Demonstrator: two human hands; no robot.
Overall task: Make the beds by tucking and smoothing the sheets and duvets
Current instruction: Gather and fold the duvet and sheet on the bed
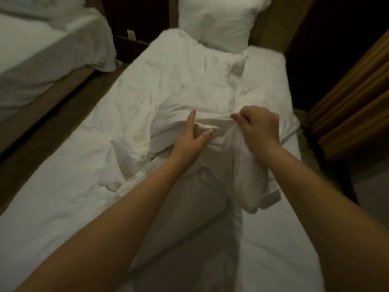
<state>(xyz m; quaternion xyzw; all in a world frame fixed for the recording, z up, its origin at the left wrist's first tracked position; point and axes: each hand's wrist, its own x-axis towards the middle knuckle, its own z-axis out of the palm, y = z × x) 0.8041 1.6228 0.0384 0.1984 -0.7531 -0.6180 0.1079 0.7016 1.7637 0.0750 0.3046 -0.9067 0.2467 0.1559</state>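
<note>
Two hands on duvet [147, 85], mid-frame: right hand [260, 125] pinches edge, left hand [194, 137] splayed against fold; best pulled evenly.

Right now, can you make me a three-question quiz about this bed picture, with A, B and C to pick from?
1. Where is the pillow?
A. On the floor
B. Propped up at the far end of the bed
C. Under the person's arms

2. How many beds can you see?
A. One
B. Two
C. Four

3. What is the right hand doing?
A. Lying flat and open
B. Holding the pillow
C. Gripping a bunched fold of the white duvet

Answers:
1 B: the pillow stands at the head end, beyond the crumpled duvet.
2 B: there is the bed being made and a second bed on the left.
3 C: its fingers curl round the fabric.
</note>
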